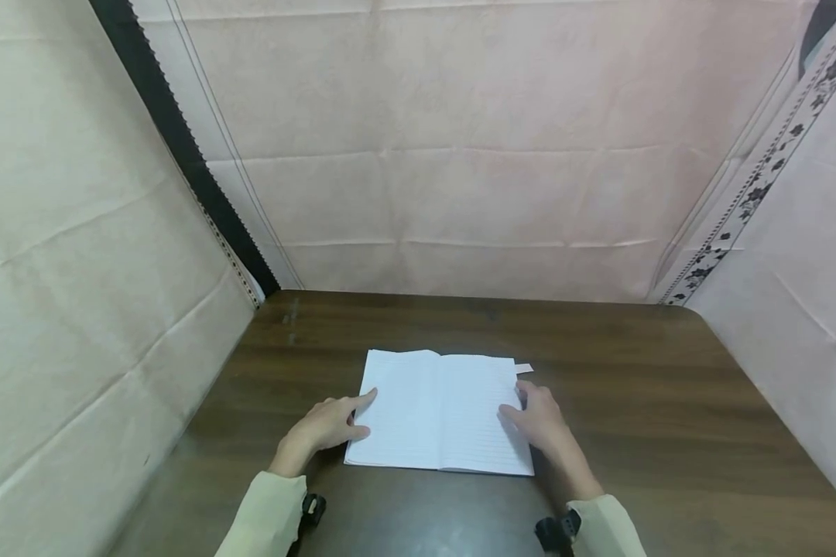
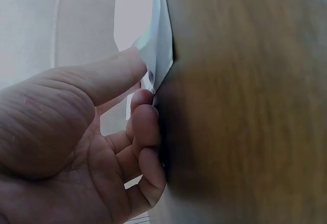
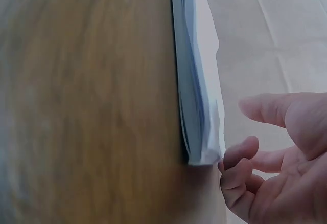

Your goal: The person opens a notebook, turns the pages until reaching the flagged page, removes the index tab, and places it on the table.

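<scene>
An open notebook (image 1: 407, 410) with white ruled pages lies on the table, its spine running away from me. My left hand (image 1: 326, 424) is at its left edge, index finger and thumb over the left page. In the left wrist view, the thumb (image 2: 120, 70) lies on the page edge, and the other fingers (image 2: 145, 127) curl in against the notebook's side. At the right edge is my right hand (image 1: 538, 416), its thumb reaching over the right page. The right wrist view has that thumb (image 3: 265, 109) apart from the curled fingers (image 3: 237, 175), which are close beside the page corner.
A small white tab (image 1: 524, 369) sticks out at the notebook's upper right. The brown wood-grain table (image 1: 634, 402) spreads around it. Pale cloth walls (image 1: 460, 155) hang at the back and both sides. A dark device (image 1: 557, 531) is strapped at the right wrist.
</scene>
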A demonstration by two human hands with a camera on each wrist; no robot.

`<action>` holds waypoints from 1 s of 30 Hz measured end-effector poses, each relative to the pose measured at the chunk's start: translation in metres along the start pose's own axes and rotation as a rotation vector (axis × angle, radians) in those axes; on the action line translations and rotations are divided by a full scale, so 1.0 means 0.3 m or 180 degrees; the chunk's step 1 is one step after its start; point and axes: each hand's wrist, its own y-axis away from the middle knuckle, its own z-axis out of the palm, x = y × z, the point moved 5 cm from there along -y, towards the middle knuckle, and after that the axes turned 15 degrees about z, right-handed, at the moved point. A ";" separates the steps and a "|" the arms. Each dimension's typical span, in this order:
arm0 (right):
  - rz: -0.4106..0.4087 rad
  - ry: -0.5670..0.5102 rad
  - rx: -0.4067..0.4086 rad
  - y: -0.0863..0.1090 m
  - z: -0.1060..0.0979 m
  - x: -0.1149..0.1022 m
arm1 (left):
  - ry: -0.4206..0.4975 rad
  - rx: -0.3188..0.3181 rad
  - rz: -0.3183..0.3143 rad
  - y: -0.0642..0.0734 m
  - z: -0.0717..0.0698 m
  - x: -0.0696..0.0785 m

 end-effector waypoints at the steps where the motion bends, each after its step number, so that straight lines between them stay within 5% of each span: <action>1: 0.0027 -0.0008 -0.0016 -0.002 -0.002 0.007 | -0.0009 0.0003 0.0007 0.001 -0.001 0.002; 30: 0.0421 -0.0109 -0.0164 -0.008 -0.016 0.053 | -0.0038 0.0012 0.0049 -0.003 -0.007 0.009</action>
